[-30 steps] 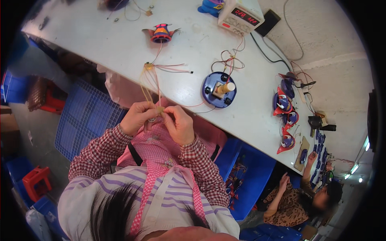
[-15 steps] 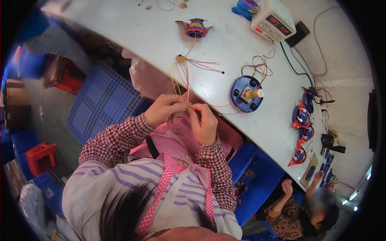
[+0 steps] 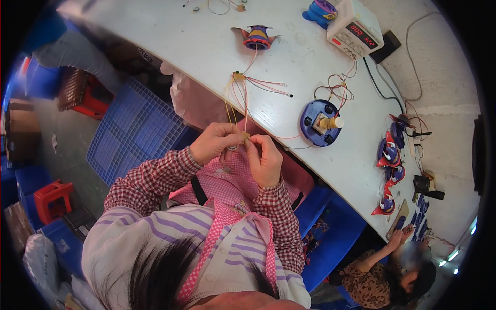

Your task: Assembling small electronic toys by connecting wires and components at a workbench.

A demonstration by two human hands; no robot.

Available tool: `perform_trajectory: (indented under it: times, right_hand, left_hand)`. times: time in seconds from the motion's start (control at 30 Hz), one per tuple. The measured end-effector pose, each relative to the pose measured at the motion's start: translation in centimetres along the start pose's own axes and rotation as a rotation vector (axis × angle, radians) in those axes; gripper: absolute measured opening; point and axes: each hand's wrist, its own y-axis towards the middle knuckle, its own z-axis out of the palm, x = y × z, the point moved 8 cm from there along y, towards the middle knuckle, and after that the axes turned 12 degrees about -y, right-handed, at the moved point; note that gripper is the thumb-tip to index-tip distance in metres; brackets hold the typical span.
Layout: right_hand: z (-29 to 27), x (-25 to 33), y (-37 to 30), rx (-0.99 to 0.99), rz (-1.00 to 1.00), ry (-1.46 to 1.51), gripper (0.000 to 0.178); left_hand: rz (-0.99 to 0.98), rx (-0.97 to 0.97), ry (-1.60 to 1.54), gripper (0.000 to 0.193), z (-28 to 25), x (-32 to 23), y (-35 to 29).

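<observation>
My left hand (image 3: 219, 141) is closed in a pinch on a small tan circuit board (image 3: 244, 136), held above my lap just off the table edge. On the board's other side, my right hand (image 3: 265, 161) pinches at its edge; whether those fingertips also grip a wire end is too small to tell. Yellow and pale wires (image 3: 228, 106) run up from my hands to a second small board (image 3: 238, 76) on the table. That board is wired to a purple, red and yellow toy part (image 3: 257, 39). A thin red wire (image 3: 284, 138) stretches from near my right hand toward a round blue base (image 3: 316, 136).
A white power supply (image 3: 356, 27) with a lit red display stands at the back, beside a blue toy part (image 3: 319, 13). Several red and purple toy parts (image 3: 388, 150) line the right side. A co-worker (image 3: 369, 279) sits at lower right. Left lies a blue plastic grid (image 3: 135, 132).
My hands keep their grip on the small board with barely any movement. The power supply's readout has changed. The co-worker's hands have come together over the table. The whole view has shifted slightly.
</observation>
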Motion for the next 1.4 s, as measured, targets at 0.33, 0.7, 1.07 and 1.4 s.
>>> perform_trajectory:
  times: [0.33,0.7,1.07,1.4]
  right_hand:
    - [-0.6,0.5,0.7,-0.045,-0.051,-0.036,0.017]
    - [-9.9,0.4,1.0,-0.197,0.049,-0.296,0.016]
    - [-14.6,-4.4,4.6,-0.239,0.222,-0.228,0.021]
    - [-13.1,-5.3,6.7,-0.168,0.053,-0.480,0.017]
  left_hand:
    - [0.002,0.002,-0.025,0.010,0.2,-0.4,0.1]
    - [0.234,-0.254,0.024,0.029,3.8,-7.6,5.8]
    - [0.462,0.248,0.985,0.071,11.4,-6.7,3.5]
    - [0.898,0.200,1.465,0.108,16.0,-2.3,11.3]
